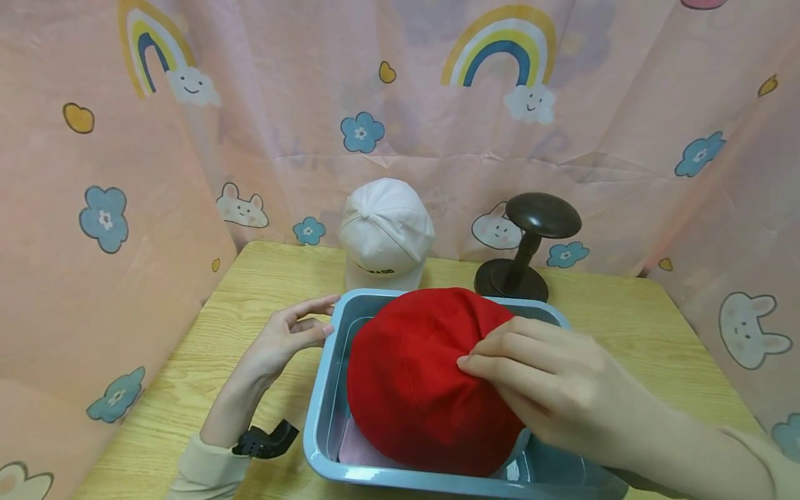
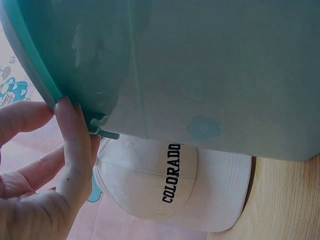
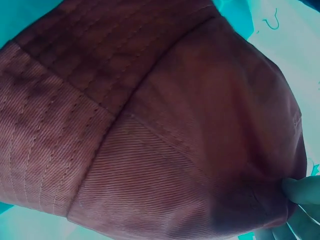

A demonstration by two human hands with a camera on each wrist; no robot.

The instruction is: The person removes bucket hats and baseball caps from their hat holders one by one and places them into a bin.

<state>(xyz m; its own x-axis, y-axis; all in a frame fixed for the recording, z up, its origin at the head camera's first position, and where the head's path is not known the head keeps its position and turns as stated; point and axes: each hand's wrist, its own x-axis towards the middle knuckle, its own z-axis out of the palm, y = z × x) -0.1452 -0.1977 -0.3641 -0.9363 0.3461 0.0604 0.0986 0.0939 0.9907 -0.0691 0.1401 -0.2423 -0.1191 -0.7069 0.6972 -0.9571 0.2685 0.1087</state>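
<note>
A red bucket hat (image 1: 406, 375) rests crown up over the blue plastic basin (image 1: 317, 392). My right hand (image 1: 562, 378) pinches the top of its crown, which creases under the fingers; in the right wrist view the hat's stitched brim and ribbed cloth fill most of the picture. At the basin's far left corner, my left hand (image 1: 284, 337) holds the rim between thumb and fingers, as the left wrist view shows from outside the basin wall (image 2: 225, 75). Something pale pink (image 1: 362, 448) lies in the basin, mostly hidden by the hat.
Behind the basin stands a white COLORADO cap (image 1: 387, 229), brim toward me. To its right is a dark hat stand (image 1: 528, 243) with a rounded top and round base. The wooden table (image 1: 181, 389) meets a pink patterned curtain (image 1: 281, 83) at the back.
</note>
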